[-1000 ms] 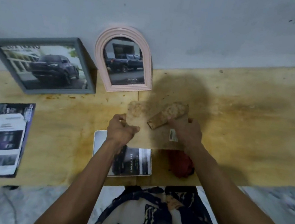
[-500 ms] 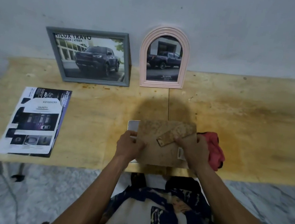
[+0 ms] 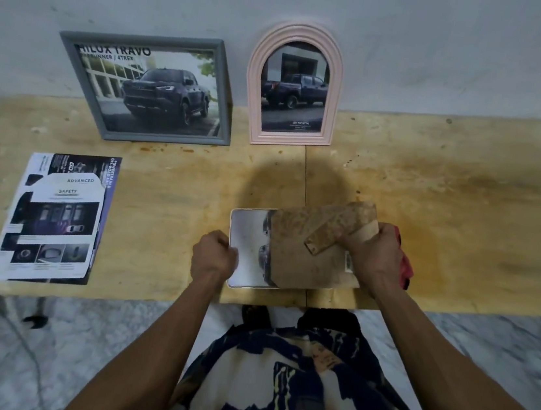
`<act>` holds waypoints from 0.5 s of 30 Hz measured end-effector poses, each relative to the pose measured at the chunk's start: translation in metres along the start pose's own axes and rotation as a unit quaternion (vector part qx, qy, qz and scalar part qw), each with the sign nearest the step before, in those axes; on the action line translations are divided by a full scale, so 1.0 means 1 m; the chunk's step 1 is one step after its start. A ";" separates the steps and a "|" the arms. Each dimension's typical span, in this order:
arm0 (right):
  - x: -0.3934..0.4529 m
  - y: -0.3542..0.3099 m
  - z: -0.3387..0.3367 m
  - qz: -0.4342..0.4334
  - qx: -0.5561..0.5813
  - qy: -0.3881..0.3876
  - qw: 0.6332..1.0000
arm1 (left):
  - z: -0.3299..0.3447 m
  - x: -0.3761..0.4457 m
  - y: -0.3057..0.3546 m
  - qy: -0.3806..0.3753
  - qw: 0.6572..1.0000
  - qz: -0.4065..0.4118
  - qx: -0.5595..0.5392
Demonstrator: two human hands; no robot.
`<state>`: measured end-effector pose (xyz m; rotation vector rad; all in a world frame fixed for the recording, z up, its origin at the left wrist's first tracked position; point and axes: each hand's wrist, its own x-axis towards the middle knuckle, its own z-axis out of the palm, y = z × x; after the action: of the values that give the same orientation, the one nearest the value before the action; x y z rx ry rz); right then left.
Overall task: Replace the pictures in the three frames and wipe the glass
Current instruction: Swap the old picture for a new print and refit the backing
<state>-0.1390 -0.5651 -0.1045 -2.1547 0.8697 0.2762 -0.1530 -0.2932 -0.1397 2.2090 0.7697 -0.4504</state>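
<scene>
White-rimmed frame (image 3: 244, 252) lies face-down at the near edge of your wooden surface (image 3: 433, 197), a car picture (image 3: 265, 248) showing inside it. Your left grip (image 3: 213, 257) clenches its left rim. Your right grip (image 3: 373, 256) grasps the brown backing board (image 3: 305, 246), tilted over the frame's right part. Grey frame (image 3: 147, 87) and pink arched frame (image 3: 294, 86), each holding a truck picture, lean against the wall.

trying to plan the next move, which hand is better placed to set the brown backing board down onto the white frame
Right. The right hand already grips the brown backing board by its stand flap, tilted over the white frame. The left hand pinches the frame's left edge, steadying it.
</scene>
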 end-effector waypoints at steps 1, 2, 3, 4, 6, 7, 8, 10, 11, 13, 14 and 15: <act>0.001 0.000 -0.001 0.003 -0.007 0.002 1.000 | 0.000 0.000 0.001 -0.001 1.000 -0.004 -0.002; 0.002 -0.001 -0.001 0.000 -0.013 0.005 1.000 | 0.000 0.001 0.002 -0.004 1.000 -0.007 -0.002; 0.001 -0.002 -0.001 0.001 -0.017 0.005 1.000 | -0.001 0.002 0.003 -0.005 1.000 -0.011 -0.005; 0.002 -0.003 0.000 0.000 -0.020 0.008 1.000 | -0.002 0.003 0.003 -0.005 1.000 -0.018 -0.012; 0.003 -0.003 0.004 0.002 -0.022 0.007 1.000 | -0.004 0.006 0.004 -0.003 0.999 -0.035 -0.031; 0.002 -0.005 0.005 0.004 -0.021 0.003 1.000 | -0.005 0.007 0.004 -0.002 0.998 -0.041 -0.037; 0.003 -0.005 0.008 0.006 -0.023 0.000 1.000 | -0.005 0.009 0.004 -0.001 0.998 -0.043 -0.040; 0.002 -0.007 0.012 0.011 -0.026 -0.007 1.000 | -0.005 0.011 0.003 0.000 0.998 -0.042 -0.041; 0.002 -0.007 0.016 0.015 -0.026 -0.011 0.999 | -0.005 0.011 0.003 0.000 0.998 -0.043 -0.042; 0.000 -0.007 0.023 0.026 -0.019 -0.014 0.999 | -0.004 0.014 0.001 0.000 0.997 -0.052 -0.051; 0.000 -0.006 0.028 0.031 -0.013 -0.014 0.999 | -0.004 0.014 0.000 0.000 0.997 -0.056 -0.055; -0.001 -0.006 0.032 0.034 -0.008 -0.017 0.999 | -0.004 0.014 0.000 0.002 0.997 -0.058 -0.059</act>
<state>-0.1330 -0.5389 -0.1221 -2.1307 0.9260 0.3548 -0.1419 -0.2852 -0.1441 2.0637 0.9066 -0.4468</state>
